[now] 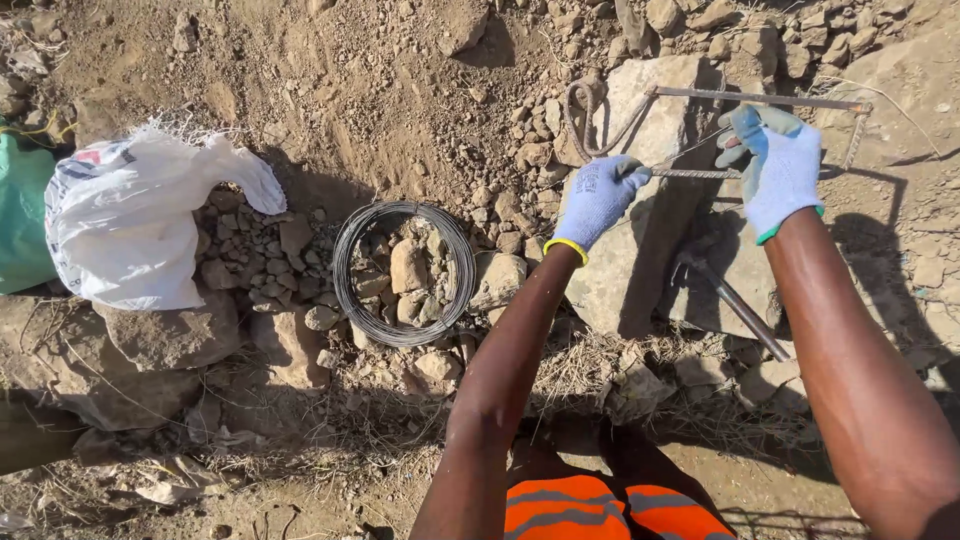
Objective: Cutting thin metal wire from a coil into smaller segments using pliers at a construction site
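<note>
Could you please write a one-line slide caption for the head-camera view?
Gloved left hand and right hand grip a bent rebar frame on a rock, wire coil nearby.

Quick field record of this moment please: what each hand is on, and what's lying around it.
left hand: gloved left hand closed on the near bar of a bent rebar stirrup
right hand: gloved right hand gripping the same bar further along
support: stirrup lies on a large flat rock
tool: metal bar tool on the rock, below the hands, untouched
nearby: coil of binding wire on rubble; white woven sack at left
</note>
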